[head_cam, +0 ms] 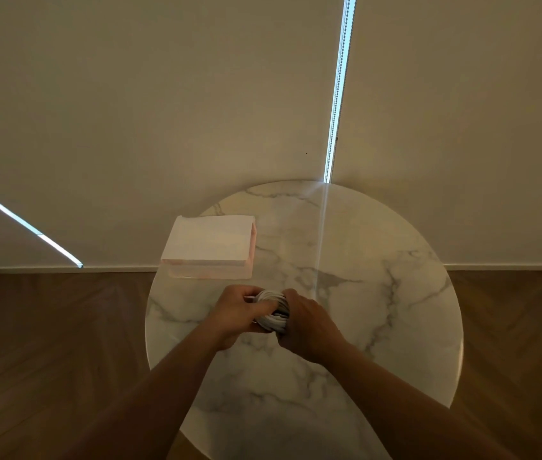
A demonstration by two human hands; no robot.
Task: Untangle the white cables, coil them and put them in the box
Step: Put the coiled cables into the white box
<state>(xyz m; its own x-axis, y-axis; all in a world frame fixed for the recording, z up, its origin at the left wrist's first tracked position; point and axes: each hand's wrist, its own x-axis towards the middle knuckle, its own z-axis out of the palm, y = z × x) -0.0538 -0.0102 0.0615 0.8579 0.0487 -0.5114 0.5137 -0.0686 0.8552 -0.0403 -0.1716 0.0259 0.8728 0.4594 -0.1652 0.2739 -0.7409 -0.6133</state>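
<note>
White cables (pixel 271 310) were mostly covered by the left hand (pixel 235 313) and right hand (pixel 309 327), cable ends hidden, box (pixel 208 244) interior could not be told, table (pixel 379 293) near rim was cut off at the bottom edge.

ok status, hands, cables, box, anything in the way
Left hand and right hand both grip the coiled cables over the table. Box beyond, far left, cables not in yet. Nothing between hands and box.

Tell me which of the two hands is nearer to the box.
The left hand: it grips the white cable coil on the side toward the box; the right hand grips the opposite side, farther away.
</note>
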